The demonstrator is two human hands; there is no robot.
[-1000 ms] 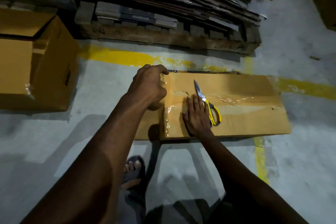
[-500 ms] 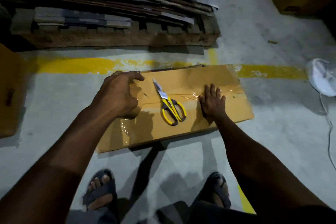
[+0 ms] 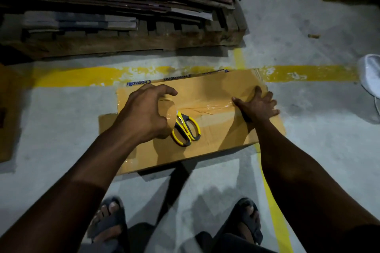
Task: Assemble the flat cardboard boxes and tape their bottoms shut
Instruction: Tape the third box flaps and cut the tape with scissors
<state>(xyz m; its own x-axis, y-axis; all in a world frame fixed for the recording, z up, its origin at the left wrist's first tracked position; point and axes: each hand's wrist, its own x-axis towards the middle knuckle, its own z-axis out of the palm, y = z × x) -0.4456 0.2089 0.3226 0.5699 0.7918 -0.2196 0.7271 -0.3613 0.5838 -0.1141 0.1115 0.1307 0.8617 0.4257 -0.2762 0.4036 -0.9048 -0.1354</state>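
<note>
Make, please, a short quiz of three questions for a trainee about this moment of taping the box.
1. True or false: the scissors lie on the cardboard box.
2. What does the right hand do? A: cuts with the scissors. B: presses flat on the tape strip near the box's end. C: lifts the box off the floor.
3. Fill the gap: the left hand grips a ____.
Key: 1 true; 2 B; 3 tape roll.
</note>
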